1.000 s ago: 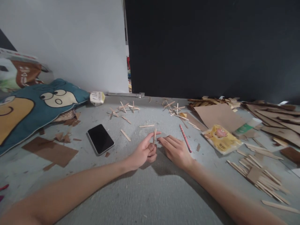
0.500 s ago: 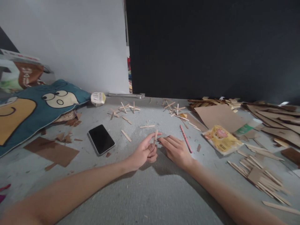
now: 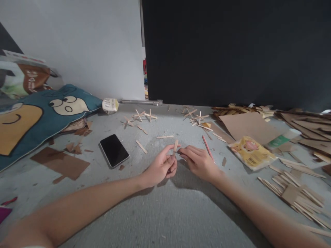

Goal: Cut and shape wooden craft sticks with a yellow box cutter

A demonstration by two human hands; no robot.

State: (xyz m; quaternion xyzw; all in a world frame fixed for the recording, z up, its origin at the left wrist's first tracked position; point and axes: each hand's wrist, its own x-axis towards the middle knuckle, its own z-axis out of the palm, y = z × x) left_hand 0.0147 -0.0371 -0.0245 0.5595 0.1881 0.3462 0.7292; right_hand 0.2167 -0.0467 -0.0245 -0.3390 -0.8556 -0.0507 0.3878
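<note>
Between left fingers (image 3: 168, 148), a pale, flat wooden stick (image 3: 176, 145), nearly upright

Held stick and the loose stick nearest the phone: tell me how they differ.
The held stick is in the left hand; the loose stick lies on the table. The held stick looks nearly vertical in view; the loose stick slants. Fingers hide part of the held stick, none of the loose stick. Both are pale, narrow, wooden.

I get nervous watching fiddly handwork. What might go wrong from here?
The left hand pinches a wooden stick; pressing on it too hard might snap it. The right hand seems to hold a thin dark item, too small to identify, close to the stick; if sharp, it might nick the left hand.
</note>
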